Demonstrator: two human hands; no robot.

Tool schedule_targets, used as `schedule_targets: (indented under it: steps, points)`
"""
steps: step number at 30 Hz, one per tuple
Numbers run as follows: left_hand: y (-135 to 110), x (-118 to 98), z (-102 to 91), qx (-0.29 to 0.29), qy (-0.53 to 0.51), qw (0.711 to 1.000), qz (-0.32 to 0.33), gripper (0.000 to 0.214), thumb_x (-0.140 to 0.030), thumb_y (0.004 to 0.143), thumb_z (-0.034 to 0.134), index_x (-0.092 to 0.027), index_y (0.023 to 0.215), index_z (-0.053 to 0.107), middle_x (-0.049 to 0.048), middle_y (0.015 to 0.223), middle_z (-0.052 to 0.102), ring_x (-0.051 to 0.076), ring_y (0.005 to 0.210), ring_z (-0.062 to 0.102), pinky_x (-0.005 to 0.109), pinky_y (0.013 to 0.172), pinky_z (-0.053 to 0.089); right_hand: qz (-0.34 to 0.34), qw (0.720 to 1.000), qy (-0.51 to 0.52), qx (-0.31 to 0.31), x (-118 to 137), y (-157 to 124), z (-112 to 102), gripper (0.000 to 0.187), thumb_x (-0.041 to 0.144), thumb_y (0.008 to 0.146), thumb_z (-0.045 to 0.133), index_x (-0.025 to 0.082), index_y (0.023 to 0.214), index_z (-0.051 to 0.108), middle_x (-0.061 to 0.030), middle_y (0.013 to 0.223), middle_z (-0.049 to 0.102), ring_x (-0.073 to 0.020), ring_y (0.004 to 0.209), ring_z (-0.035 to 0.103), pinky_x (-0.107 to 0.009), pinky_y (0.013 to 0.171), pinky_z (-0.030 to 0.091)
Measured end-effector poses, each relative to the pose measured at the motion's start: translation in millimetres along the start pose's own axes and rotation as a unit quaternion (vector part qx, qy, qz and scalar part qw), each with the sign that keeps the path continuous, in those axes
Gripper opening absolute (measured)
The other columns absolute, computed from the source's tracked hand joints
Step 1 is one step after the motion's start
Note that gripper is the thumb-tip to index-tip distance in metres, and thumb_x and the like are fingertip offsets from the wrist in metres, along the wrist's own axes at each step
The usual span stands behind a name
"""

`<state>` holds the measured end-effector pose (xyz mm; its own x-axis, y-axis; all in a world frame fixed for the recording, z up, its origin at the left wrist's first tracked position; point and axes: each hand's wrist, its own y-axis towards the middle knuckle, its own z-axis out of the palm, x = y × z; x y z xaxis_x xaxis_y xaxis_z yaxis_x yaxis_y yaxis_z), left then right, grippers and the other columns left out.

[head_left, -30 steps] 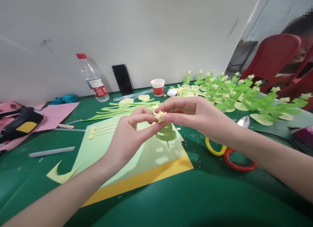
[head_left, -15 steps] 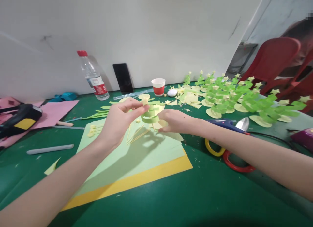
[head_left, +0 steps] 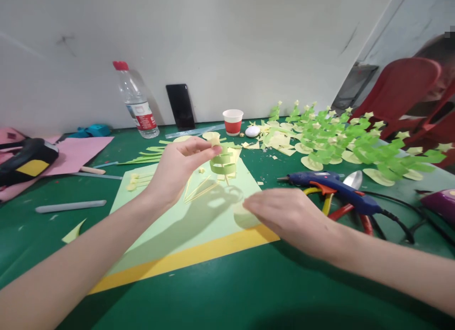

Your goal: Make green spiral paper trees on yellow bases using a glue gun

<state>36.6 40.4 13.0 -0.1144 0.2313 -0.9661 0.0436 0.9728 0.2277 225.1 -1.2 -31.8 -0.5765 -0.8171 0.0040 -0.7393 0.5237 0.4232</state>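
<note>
Between its thumb and fingers, my left hand (head_left: 181, 166) pinches the top of a small paper tree (head_left: 223, 165), made of a looped green strip on a thin stick. The tree is upright above the light green paper (head_left: 170, 226), its stick pointing down. My right hand (head_left: 284, 214) is closed on the edge of a pale paper disc (head_left: 245, 216) at the sheet's right side. Thin sticks (head_left: 201, 190) and a small paper star (head_left: 202, 170) lie below the left hand. More sticks with pale star tops (head_left: 135, 181) rest at the sheet's left.
Finished paper trees (head_left: 330, 136) crowd the back right. A blue glue gun (head_left: 330, 185) lies over scissors (head_left: 344, 210) and near a spoon (head_left: 353, 180). At the back stand a bottle (head_left: 140, 107), a phone (head_left: 181, 106) and a paper cup (head_left: 232, 122). Someone sits beyond the red chair (head_left: 398, 93).
My right hand has come away from the tree, nearer to me and to the right, and now holds a paper disc. My left hand keeps the tree in nearly the same place.
</note>
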Motion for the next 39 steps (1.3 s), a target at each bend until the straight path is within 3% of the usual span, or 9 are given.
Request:
schedule_targets:
  steps: [3,7,12,14,17,20,32,35,39]
  points:
    - [-3.5,2.4,3.3,0.019,0.000,1.000,0.000,0.005,-0.024,0.062,0.068,-0.021,0.059,0.066,0.0004,0.072,0.060,0.017,0.080,0.053,0.032,0.079,0.038,-0.056,0.997,0.000,-0.053,22.0,-24.7,3.5,0.030,0.008,0.085,0.034,0.007,0.090,0.064,-0.0105,0.089,0.068,-0.0184,0.083,0.062,-0.029,0.074,0.050]
    - [-7.4,6.4,7.0,0.033,0.019,0.999,0.008,0.007,-0.028,0.063,0.068,-0.021,0.061,0.067,0.0014,0.076,0.060,0.019,0.082,0.053,0.033,0.078,0.039,-0.014,1.000,-0.001,-0.020,35.9,-37.4,4.1,0.037,0.027,0.088,0.032,0.009,0.099,0.062,-0.0109,0.103,0.064,-0.0206,0.097,0.058,-0.033,0.082,0.049]
    - [-10.7,8.2,9.6,0.054,0.019,0.998,-0.007,0.006,-0.029,0.063,0.069,-0.023,0.060,0.068,0.0016,0.078,0.059,0.018,0.077,0.054,0.033,0.073,0.040,0.084,0.992,-0.080,-0.053,16.8,-42.6,-20.3,0.029,0.020,0.086,0.033,0.012,0.087,0.061,-0.0108,0.089,0.065,-0.0195,0.084,0.059,-0.032,0.073,0.048]
    - [-12.6,7.8,10.6,0.062,0.022,0.998,-0.017,0.006,-0.029,0.063,0.069,-0.024,0.061,0.068,0.0017,0.078,0.058,0.018,0.076,0.053,0.033,0.072,0.040,0.179,0.959,-0.217,-0.034,1.8,-49.8,-31.5,0.029,0.024,0.084,0.035,0.006,0.091,0.057,-0.0182,0.089,0.060,-0.0253,0.079,0.056,-0.036,0.064,0.047]
    - [-17.0,7.0,12.8,0.071,0.038,0.996,-0.025,0.009,-0.030,0.063,0.069,-0.024,0.057,0.067,0.0021,0.075,0.055,0.019,0.073,0.052,0.033,0.071,0.040,0.311,0.886,-0.313,0.142,-19.8,-64.3,-44.2,0.021,0.026,0.079,0.041,0.013,0.069,0.053,-0.0166,0.070,0.054,-0.0279,0.066,0.052,-0.038,0.055,0.042]
    - [-23.2,6.4,15.6,0.089,0.050,0.994,-0.029,0.013,-0.030,0.064,0.067,-0.023,0.054,0.065,0.0017,0.074,0.052,0.018,0.071,0.050,0.033,0.069,0.039,0.414,0.863,-0.202,0.207,-36.5,-75.1,-49.6,0.021,0.029,0.078,0.044,0.021,0.059,0.039,-0.0127,0.068,0.051,-0.0244,0.062,0.051,-0.036,0.054,0.040]
    - [-47.9,12.7,9.5,0.074,0.039,0.996,-0.030,0.013,-0.029,0.066,0.065,-0.025,0.054,0.064,-0.0002,0.070,0.044,0.016,0.069,0.043,0.031,0.062,0.036,0.525,0.844,-0.086,0.076,-37.5,-70.4,-58.5,0.016,0.031,0.082,0.044,0.016,0.089,0.047,-0.0094,0.069,0.056,-0.0204,0.061,0.053,-0.030,0.053,0.039]
    - [-49.1,17.9,9.5,0.068,0.032,0.996,-0.036,0.015,-0.030,0.066,0.065,-0.024,0.053,0.062,-0.0001,0.070,0.043,0.016,0.068,0.043,0.032,0.062,0.036,0.507,0.861,0.031,0.023,-26.4,-77.5,-55.7,0.023,0.029,0.078,0.048,0.020,0.099,0.046,-0.0099,0.081,0.061,-0.0204,0.064,0.056,-0.029,0.052,0.043]
    - [-48.5,23.7,11.3,0.064,0.019,0.997,-0.032,0.015,-0.027,0.067,0.065,-0.023,0.053,0.062,-0.0009,0.070,0.043,0.015,0.067,0.042,0.031,0.064,0.036,0.456,0.882,0.100,0.060,-12.4,-83.4,-44.5,0.031,0.036,0.073,0.053,0.026,0.102,0.051,-0.0083,0.083,0.065,-0.0220,0.063,0.059,-0.030,0.049,0.046]
